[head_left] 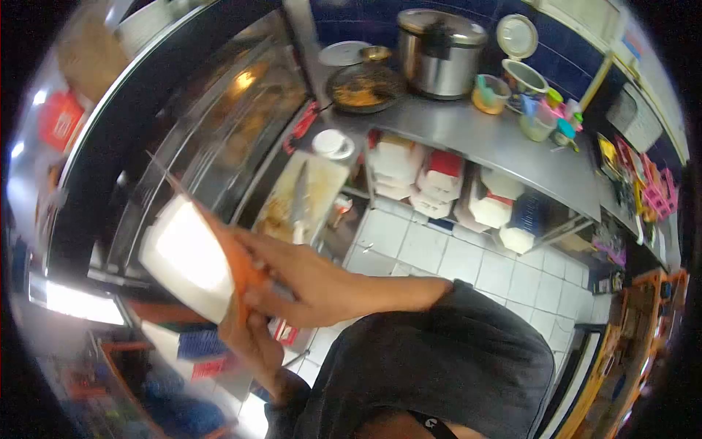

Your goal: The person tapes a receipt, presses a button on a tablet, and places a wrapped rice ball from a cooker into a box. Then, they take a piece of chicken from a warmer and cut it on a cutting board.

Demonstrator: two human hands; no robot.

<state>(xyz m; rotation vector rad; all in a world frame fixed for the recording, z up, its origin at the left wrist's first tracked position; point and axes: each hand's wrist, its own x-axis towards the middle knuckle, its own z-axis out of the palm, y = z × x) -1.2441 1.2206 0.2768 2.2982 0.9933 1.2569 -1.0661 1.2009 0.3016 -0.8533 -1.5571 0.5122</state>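
Note:
Both my hands are on an open cardboard food box (191,252), white and glaring inside with orange outside. It is tilted, held up in front of the glass display case (241,95), and somewhat blurred. My right hand (311,282) is closed on the orange side, its fingers curled along the edge. Lower down, my left hand (252,344) grips the near end of the box; part of its fingers is hidden. Beyond my hands a knife (300,194) lies on a stained cutting board (329,175), with a white round lid or tub (333,144) behind it.
A steel counter (453,121) runs along the back wall. On it stand a large rice cooker (442,62), a dark pan with food (365,89) and an orange-filled plastic tub (490,94). Stacked boxes (440,175) fill the shelf below. White floor tiles (453,252) show beneath.

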